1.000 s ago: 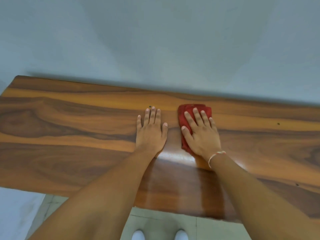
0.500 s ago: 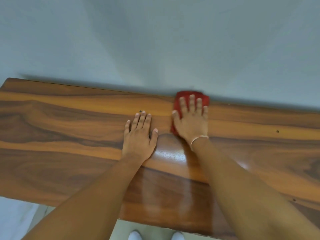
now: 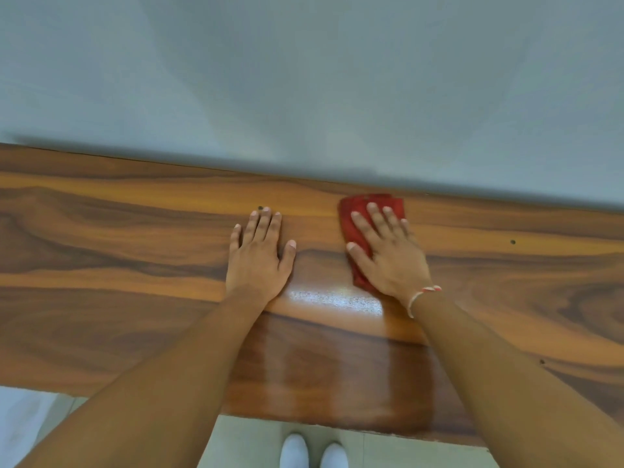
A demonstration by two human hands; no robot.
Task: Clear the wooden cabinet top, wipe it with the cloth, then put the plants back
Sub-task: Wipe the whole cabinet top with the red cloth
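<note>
Pressing flat on a folded red cloth [image 3: 368, 228], the right hand [image 3: 391, 261] lies palm-down with its fingers spread; its grip is open, nothing closed in it, only weighing on the fabric. The cloth sits on the glossy brown wood-grain cabinet top [image 3: 118, 251], close to that surface's far edge where it meets the pale grey wall [image 3: 304, 79], and shows beyond the fingertips and beside the thumb. The left hand [image 3: 258, 258] rests just beside it, apart from the cloth, palm flat on the bare wood, fingers extended, grip open and holding nothing. A thin white and pink bracelet [image 3: 420, 297] circles the right wrist. A bright sheen lies on the wood between the 2 wrists. Below the near edge, 2 white shoe tips [image 3: 312, 452] stand on the light tiled floor [image 3: 243, 437].
</note>
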